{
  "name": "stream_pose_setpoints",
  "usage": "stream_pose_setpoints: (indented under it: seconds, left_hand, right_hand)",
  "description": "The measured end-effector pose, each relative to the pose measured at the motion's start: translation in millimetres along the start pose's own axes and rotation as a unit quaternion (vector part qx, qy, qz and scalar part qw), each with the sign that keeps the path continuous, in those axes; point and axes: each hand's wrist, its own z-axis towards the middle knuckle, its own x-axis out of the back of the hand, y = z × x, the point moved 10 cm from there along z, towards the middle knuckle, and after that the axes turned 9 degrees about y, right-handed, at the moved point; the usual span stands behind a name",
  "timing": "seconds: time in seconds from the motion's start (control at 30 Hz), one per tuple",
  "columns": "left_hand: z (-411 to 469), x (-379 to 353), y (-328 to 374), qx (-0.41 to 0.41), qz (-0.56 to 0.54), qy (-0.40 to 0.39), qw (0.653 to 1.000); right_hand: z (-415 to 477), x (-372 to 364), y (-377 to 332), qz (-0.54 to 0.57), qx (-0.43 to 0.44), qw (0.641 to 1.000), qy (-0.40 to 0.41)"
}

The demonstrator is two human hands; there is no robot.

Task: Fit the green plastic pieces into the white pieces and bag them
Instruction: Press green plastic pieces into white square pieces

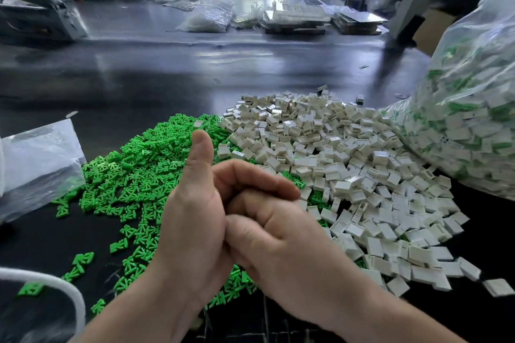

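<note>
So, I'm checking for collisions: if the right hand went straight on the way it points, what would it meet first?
The left hand: the right hand points left and away, its fingers tucked under the left hand's curled fingers. Past that, probably the green pieces; depth is unclear.

The green pieces (pixel 133 175) are one bright, even green, and the white pieces (pixel 348 153) beside them are off-white. The counter (pixel 167 78) under them is glossy black with pale grey reflections. The clear bag (pixel 468 120) at the right shows white mottled with green through its film. The flat bag (pixel 36 159) at the left is milky grey. The foam strip (pixel 69 292) is white.
</note>
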Motion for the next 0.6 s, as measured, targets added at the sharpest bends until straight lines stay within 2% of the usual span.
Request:
stream_pose_setpoints:
  seconds: [0.07,0.1,0.17,0.33,0.43,0.6]
  left_hand:
    - [3.3,5.6,11.4,-0.057,0.052,-0.014,0.997]
    - [3.1,9.3,20.3,-0.105,0.112,-0.019,0.988]
    - [-1.2,10.2,35.4,-0.191,0.237,-0.032,0.952]
    - [-7.3,5.8,41.5,-0.252,0.365,-0.030,0.896]
    - [-10.9,3.3,45.3,-0.279,0.400,-0.023,0.873]
    - [-16.7,-2.0,53.2,-0.310,0.406,-0.009,0.859]
  right_hand:
    - [2.4,11.0,10.3,0.148,-0.078,0.986,-0.004]
    - [4.6,18.7,13.6,0.202,-0.099,0.974,0.002]
    - [9.2,33.0,19.7,0.258,-0.122,0.958,0.024]
    - [13.7,30.5,33.1,0.277,-0.158,0.948,0.020]
    - [13.2,28.7,33.8,0.274,-0.159,0.949,0.004]
    - [13.7,29.1,34.2,0.290,-0.156,0.944,-0.005]
